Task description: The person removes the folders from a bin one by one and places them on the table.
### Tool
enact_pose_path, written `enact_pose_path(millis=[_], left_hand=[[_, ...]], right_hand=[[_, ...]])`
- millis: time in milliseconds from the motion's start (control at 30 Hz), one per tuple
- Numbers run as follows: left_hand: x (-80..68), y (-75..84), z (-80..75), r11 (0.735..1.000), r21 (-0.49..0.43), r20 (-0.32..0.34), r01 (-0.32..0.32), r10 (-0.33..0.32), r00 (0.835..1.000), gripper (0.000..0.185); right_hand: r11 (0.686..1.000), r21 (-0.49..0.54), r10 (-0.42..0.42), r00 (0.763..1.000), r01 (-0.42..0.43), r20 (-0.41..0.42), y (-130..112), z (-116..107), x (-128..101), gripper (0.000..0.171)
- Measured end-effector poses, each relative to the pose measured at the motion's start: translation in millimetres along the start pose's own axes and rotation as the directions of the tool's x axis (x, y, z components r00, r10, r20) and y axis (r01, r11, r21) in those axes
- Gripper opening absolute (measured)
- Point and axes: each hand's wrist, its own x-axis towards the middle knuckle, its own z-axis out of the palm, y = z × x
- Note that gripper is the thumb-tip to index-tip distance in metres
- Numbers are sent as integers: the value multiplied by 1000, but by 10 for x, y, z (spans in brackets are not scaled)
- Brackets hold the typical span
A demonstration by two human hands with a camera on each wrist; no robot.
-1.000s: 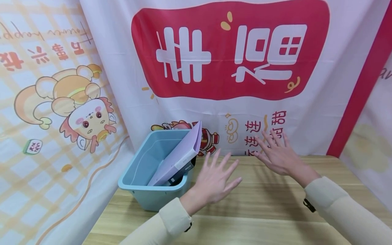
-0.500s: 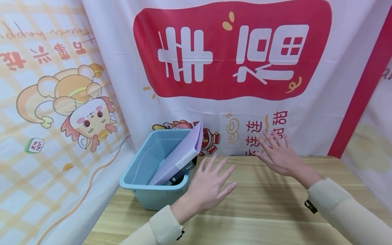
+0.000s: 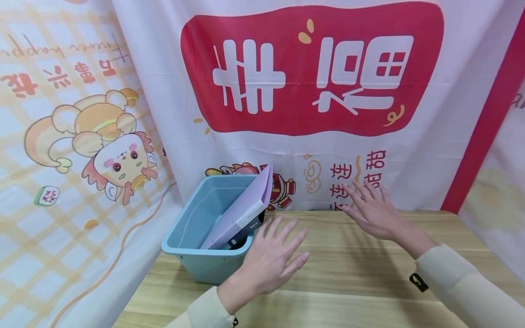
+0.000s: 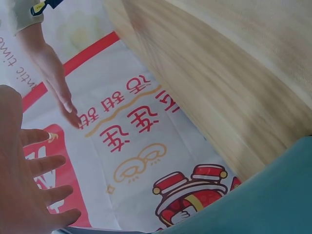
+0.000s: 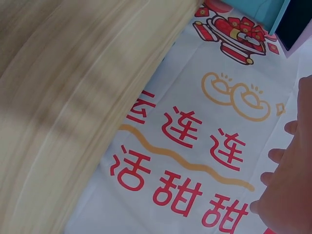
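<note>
My left hand, fingers spread, hovers just right of a light blue plastic bin and overlaps its right side in the head view. Farther right, my right hand hangs over the back of the table with its fingers extended, holding nothing. Inside the bin a lilac file folder leans up past the back right rim. A black folder or binder lies tilted beneath it, mostly hidden. In the left wrist view the left hand shows its spread fingers, and nothing is between them.
The wooden table runs back to a white printed curtain with a large red panel. A checked cloth with a cartoon figure hangs along the left side, close to the bin.
My left hand has drifted left and slightly down, closer to the bin. The right hand has hardly moved. Bin and folders stay as they were.
</note>
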Motion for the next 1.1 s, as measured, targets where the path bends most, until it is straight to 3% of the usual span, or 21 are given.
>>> enact_pose_path(millis=[567,900,1100], left_hand=[[-217,33,-91,999,15,-54,-33,34,998,59],[-346,18,-116,999,-32,-40,-7,6,999,57],[-416,6,-141,1000,-21,-72,0,-2,997,56]], right_hand=[[998,55,-7,1000,8,-10,-37,13,-37,72],[998,64,-9,1000,8,6,-117,-13,-68,70],[996,82,-20,999,22,-28,-154,-2,-76,69]])
